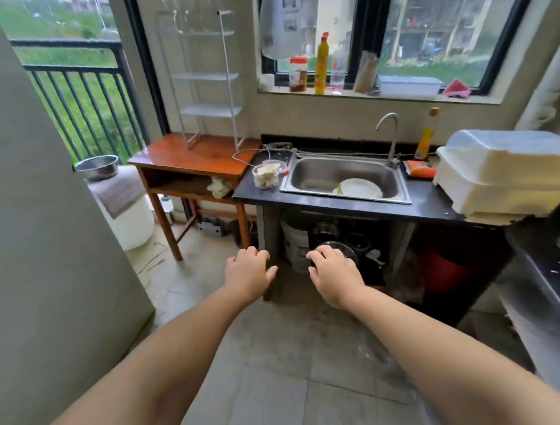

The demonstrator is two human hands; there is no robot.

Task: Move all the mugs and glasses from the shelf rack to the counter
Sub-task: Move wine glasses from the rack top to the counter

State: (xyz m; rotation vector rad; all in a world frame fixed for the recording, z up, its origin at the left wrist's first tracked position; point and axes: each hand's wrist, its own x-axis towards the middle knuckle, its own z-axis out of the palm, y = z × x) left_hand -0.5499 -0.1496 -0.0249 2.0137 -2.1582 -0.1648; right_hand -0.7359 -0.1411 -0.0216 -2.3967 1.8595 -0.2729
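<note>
Both bare arms reach forward at the centre of the frame. The left hand (248,271) and the right hand (334,272) hang over the tiled floor, each grip released, fingers loosely curled and empty. The tall white wire shelf rack (204,80) stands in the upper middle on the brown wooden desk (165,154); clear glasses (193,13), blurred, line its top tier. The black desk (419,200) with its steel sink (322,174) lies to the right.
</note>
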